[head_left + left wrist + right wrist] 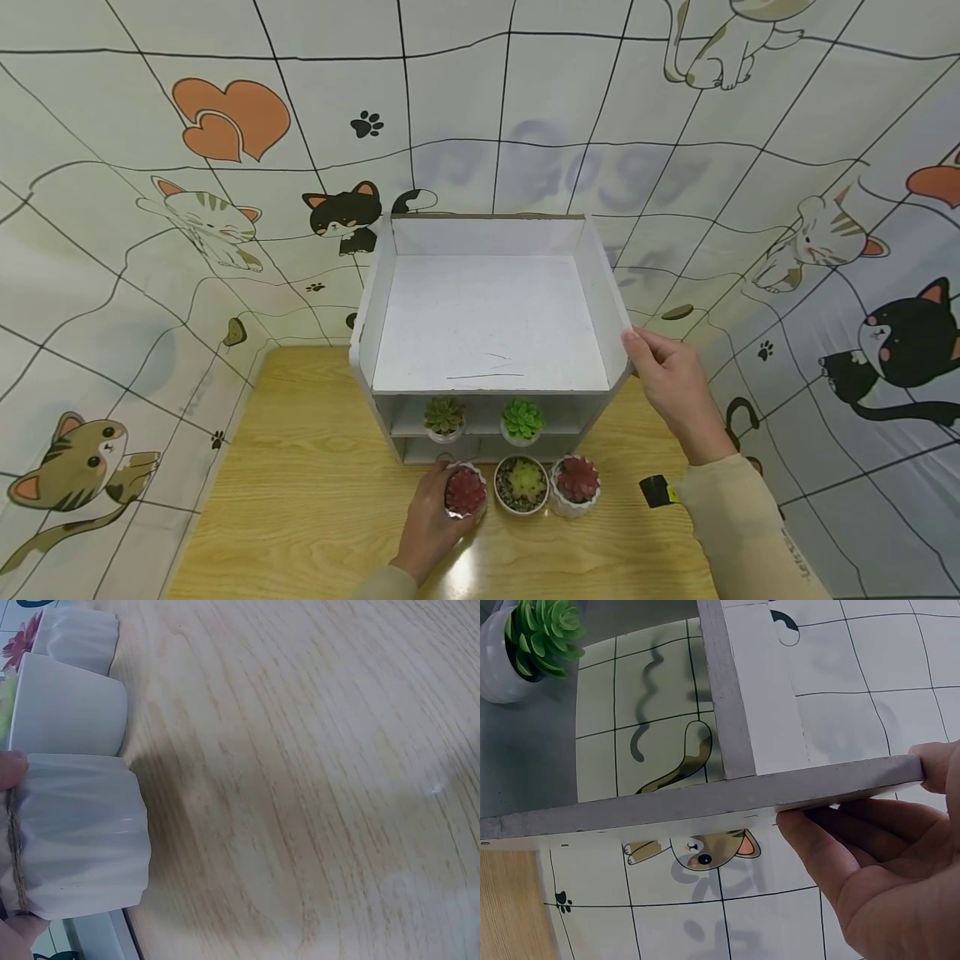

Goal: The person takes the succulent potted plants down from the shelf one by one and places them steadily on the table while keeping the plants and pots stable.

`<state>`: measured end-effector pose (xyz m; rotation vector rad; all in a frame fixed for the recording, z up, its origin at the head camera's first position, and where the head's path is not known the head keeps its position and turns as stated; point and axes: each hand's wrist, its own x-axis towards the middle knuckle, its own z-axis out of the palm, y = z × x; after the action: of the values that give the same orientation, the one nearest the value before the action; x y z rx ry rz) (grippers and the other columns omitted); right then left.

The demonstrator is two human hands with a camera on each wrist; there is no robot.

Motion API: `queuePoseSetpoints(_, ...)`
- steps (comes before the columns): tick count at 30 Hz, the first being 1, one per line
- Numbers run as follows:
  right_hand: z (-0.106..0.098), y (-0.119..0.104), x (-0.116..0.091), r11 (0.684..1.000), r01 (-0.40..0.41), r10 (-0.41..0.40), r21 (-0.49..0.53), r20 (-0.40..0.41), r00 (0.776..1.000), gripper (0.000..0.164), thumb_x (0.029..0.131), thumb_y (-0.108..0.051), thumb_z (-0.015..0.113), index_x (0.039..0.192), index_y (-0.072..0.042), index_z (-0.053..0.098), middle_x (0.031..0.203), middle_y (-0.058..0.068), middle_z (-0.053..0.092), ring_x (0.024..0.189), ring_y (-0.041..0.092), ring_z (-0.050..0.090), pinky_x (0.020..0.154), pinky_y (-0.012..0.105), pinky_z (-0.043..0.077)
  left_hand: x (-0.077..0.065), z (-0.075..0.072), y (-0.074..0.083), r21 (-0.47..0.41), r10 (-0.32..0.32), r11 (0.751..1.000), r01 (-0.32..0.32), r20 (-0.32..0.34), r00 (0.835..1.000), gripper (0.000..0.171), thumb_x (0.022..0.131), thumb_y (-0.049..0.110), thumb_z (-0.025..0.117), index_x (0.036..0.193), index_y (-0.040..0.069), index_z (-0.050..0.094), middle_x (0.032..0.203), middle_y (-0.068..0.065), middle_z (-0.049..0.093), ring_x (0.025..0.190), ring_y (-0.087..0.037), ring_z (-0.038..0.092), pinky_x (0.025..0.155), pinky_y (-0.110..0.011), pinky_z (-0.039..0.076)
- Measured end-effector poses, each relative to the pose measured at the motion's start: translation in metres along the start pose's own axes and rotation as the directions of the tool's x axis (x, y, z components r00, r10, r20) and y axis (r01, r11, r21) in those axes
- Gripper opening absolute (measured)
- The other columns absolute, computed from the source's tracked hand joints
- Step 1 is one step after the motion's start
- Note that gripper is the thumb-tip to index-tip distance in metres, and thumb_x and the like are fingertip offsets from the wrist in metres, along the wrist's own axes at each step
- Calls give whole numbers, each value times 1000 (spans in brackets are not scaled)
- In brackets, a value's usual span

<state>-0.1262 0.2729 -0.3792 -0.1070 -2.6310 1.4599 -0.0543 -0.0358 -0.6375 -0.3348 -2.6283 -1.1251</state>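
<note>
My left hand (435, 517) grips a white ridged pot with a dark red succulent (465, 490) at the front of the table. In the left wrist view, thumb and finger hold that white pot (82, 836) by its twine-wrapped upper part. My right hand (671, 379) pinches the right side panel of a white shelf (487, 317); the right wrist view shows thumb and fingers on either side of the panel edge (817, 784). A yellow-green succulent (521, 485) and another red succulent (577, 479) stand to the right of the held pot.
On the shelf's middle board sit a dull green succulent (445, 417) and a bright green succulent (522, 421). A small black object with a yellow part (657, 492) lies near my right forearm. Cat-printed cloth (465, 92) surrounds the wooden table (300, 500).
</note>
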Motion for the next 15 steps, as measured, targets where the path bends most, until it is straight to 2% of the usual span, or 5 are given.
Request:
queuePoseSetpoints(3, 0, 0, 0, 1000, 5, -5, 0, -1, 1000, 57, 111, -38, 45, 148, 4, 51, 143, 28, 57, 127, 43, 60, 101, 51, 49, 0, 4, -3, 8, 4, 1000, -4, 1, 1000, 75, 53, 9, 100, 119, -3, 66, 127, -26, 63, 118, -42, 62, 95, -55, 56)
queuePoseSetpoints(9, 0, -1, -1, 1000, 0, 0, -8, 0, 1000, 57, 111, -39, 45, 148, 3, 52, 143, 28, 57, 126, 42, 61, 102, 54, 49, -2, 8, -6, 3, -40, 999, 40, 35, 999, 75, 56, 11, 100, 121, -2, 66, 130, -26, 62, 120, -42, 61, 97, -54, 55)
queuePoseSetpoints(15, 0, 0, 0, 1000, -2, 2, -7, 3, 1000, 57, 111, -39, 44, 148, 4, 51, 143, 29, 57, 125, 41, 61, 101, 52, 50, -3, 10, -10, -3, -34, 999, 34, 29, 999, 74, 55, 10, 101, 120, -2, 66, 129, -26, 62, 118, -41, 62, 95, -53, 56)
